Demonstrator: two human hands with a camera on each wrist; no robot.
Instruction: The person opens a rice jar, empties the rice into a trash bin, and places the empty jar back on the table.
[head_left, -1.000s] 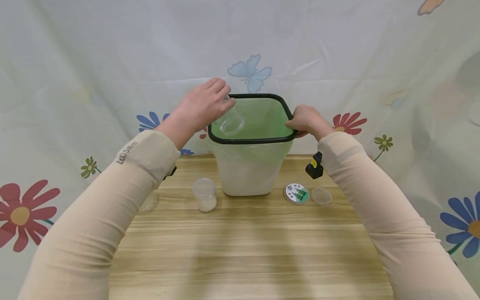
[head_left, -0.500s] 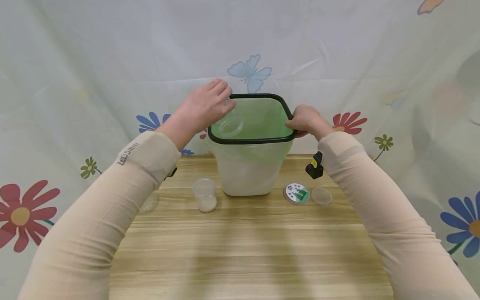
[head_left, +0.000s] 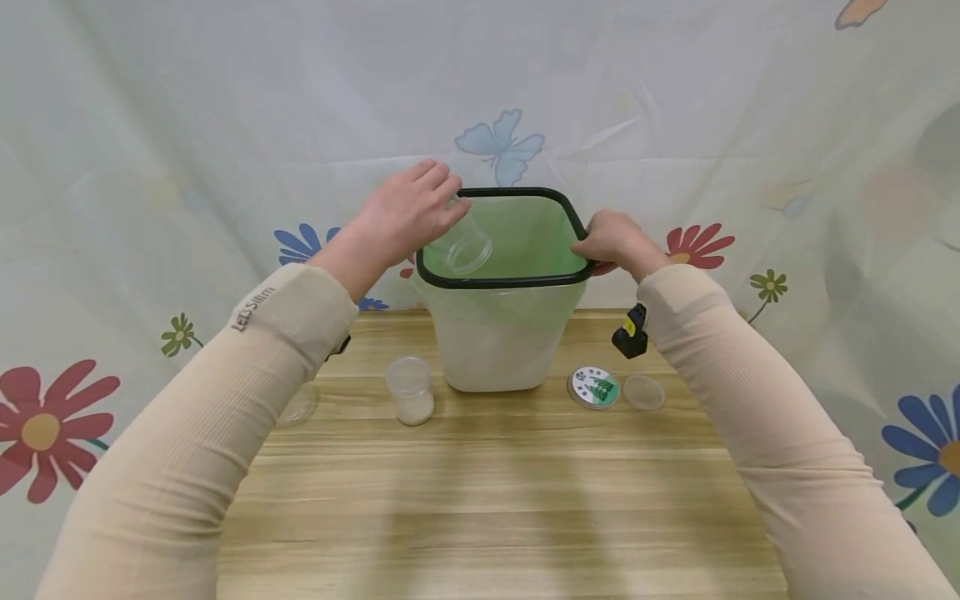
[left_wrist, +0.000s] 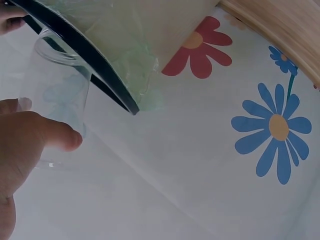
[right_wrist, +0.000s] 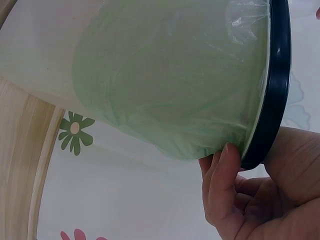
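Observation:
Tilted over the mouth of a trash can, a clear plastic cup is gripped by my left hand. In the left wrist view the thumb lies across the side of the cup, whose open end faces the can. A thin green bag lines the can and folds down over its outside under a black rim ring. At the can's right side my right hand pinches the rim. Its fingers press the bag from outside.
A clear cup with white contents stands on the wooden table, left of the can. To the right lie a round lid with a green picture and a clear lid. My left sleeve partly covers another clear round piece.
The cup's open end swung slightly left, then back right, in my left hand. My right hand and the trash can have stayed in place.

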